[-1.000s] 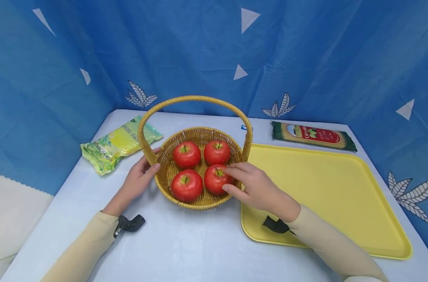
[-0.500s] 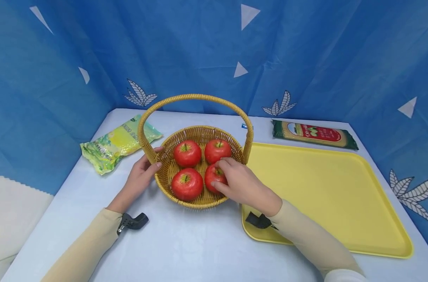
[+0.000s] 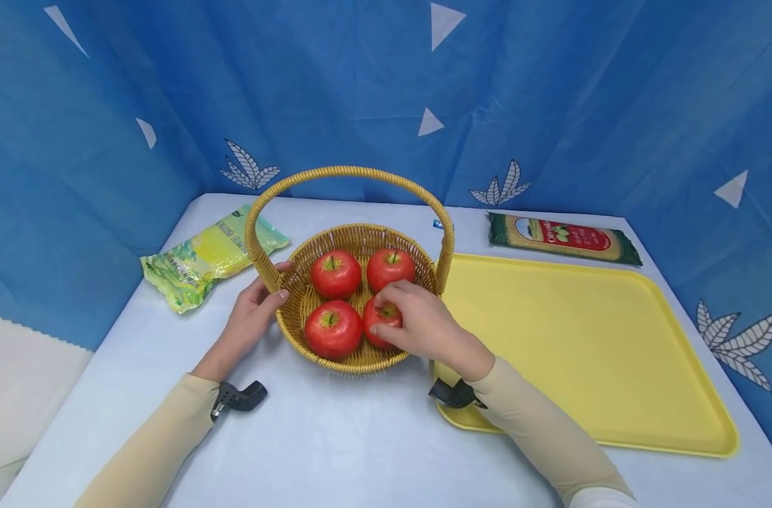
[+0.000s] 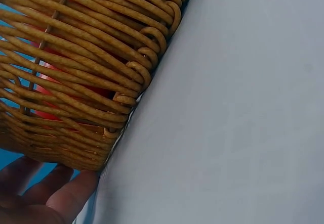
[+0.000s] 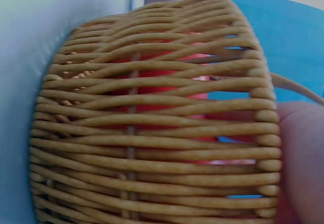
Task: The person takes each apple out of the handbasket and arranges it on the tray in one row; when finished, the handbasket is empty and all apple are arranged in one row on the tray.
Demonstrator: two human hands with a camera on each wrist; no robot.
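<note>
A wicker basket with a tall arched handle stands on the white table and holds several red apples. At its left side my left hand grips the rim, thumb in front by the handle's foot. The left wrist view has the fingers against the woven wall. My right hand reaches over the right rim and grips the front right apple, thumb and fingers curled about its top. In the right wrist view the basket wall covers most of that apple, with part of the hand beyond the rim.
A yellow tray lies right of the basket, under the right forearm. Behind it is a packet of spaghetti. A green and yellow plastic bag lies at the back left. A blue curtain hangs behind the table.
My right hand has moved left and inward over the basket, and its fingers have closed round the front right apple. My left hand stays at the rim.
</note>
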